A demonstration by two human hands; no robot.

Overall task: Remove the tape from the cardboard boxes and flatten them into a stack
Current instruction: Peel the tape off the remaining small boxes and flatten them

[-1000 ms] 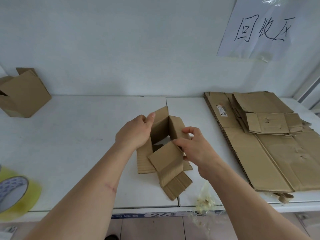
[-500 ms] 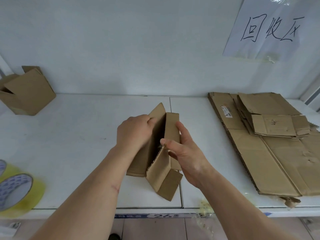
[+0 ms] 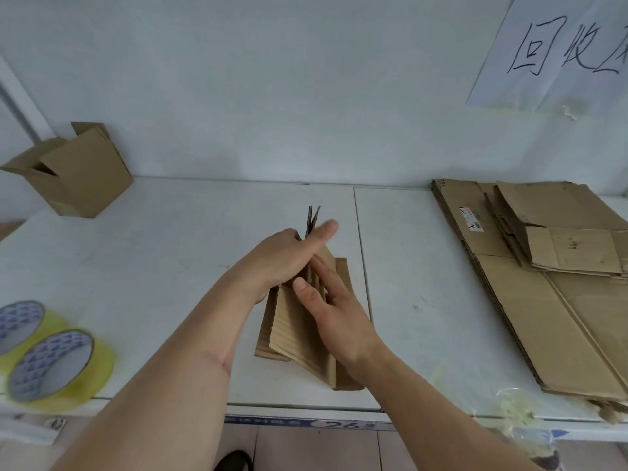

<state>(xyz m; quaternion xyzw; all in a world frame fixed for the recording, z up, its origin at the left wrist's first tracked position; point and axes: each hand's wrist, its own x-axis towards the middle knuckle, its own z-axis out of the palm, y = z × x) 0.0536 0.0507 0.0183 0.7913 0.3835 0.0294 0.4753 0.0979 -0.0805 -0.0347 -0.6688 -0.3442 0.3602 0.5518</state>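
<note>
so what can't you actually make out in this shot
- Head view: whether tape is left on the collapsed box; left hand and right hand cover it.
- Wall sign: cut by the right edge.
- Flattened stack: runs off the right edge.
- Label: too small.

Plain brown cardboard throughout: collapsed box [image 3: 299, 321], ribbed with corrugation lines; open box [image 3: 78, 171]; flattened stack [image 3: 543, 300], with a small white printed label. White counter [image 3: 170, 239]. 2 yellowish clear tape rolls [image 3: 57, 365], cores patterned blue and white. White paper sign [image 3: 557, 52], handwritten in black.
</note>
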